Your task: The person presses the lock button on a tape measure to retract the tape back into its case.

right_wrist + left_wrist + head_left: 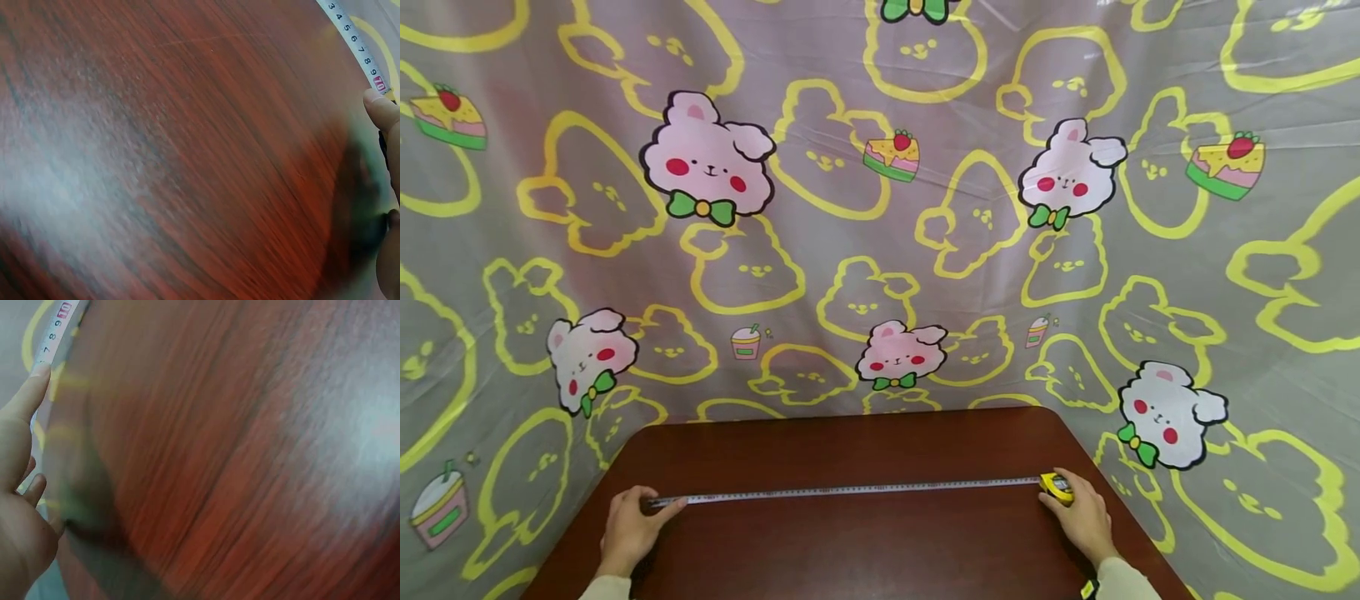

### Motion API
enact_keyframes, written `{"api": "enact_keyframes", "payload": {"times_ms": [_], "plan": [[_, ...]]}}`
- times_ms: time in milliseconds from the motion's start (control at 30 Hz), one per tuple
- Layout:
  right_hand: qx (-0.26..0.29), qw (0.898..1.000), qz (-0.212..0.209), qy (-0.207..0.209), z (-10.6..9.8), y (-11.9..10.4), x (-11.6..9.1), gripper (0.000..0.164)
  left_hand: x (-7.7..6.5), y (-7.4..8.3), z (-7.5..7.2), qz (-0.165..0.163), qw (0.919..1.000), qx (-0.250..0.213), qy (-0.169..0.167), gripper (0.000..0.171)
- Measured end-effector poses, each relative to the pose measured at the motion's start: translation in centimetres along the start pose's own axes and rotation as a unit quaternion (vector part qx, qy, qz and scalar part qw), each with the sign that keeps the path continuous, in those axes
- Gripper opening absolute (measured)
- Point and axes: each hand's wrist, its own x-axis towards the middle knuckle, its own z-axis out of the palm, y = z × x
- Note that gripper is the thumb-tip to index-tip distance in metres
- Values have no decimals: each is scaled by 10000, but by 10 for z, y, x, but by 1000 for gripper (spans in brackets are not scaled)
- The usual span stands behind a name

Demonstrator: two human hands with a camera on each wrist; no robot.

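Note:
A tape measure stretches across the brown table in the head view, its pale blade [850, 490] drawn out nearly straight. At the blade's left end, my left hand [628, 527] pinches it with thumb and fingers. The yellow case [1057, 487] sits in the grip of my right hand [1086, 518] at the other end. In the left wrist view, my thumb lies on the blade [52, 342] just below the 7, with a red 10 beyond. The right wrist view has a red 70 on the blade [356, 47] beside my right thumb; the case is mostly hidden there.
The dark reddish-brown table [850, 550] has rounded far corners and a glossy wood grain. A grey curtain [970, 333] with yellow outlines and printed rabbits hangs behind it and along both sides, close to the table's edges.

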Motion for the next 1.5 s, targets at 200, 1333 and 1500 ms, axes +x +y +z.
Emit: {"api": "enact_keyframes", "payload": {"times_ms": [200, 1333, 1500], "plan": [[141, 9993, -332, 60, -9, -4, 2, 67, 1, 0, -17, 229, 9979, -514, -309, 69], [748, 9923, -986, 95, -73, -41, 2, 57, -10, 50, -80, 461, 9915, -1212, 132, 52], [856, 9918, -948, 56, -77, -47, -1, 56, -10, 49, -79, 463, 9905, -1269, 238, 51]]}}
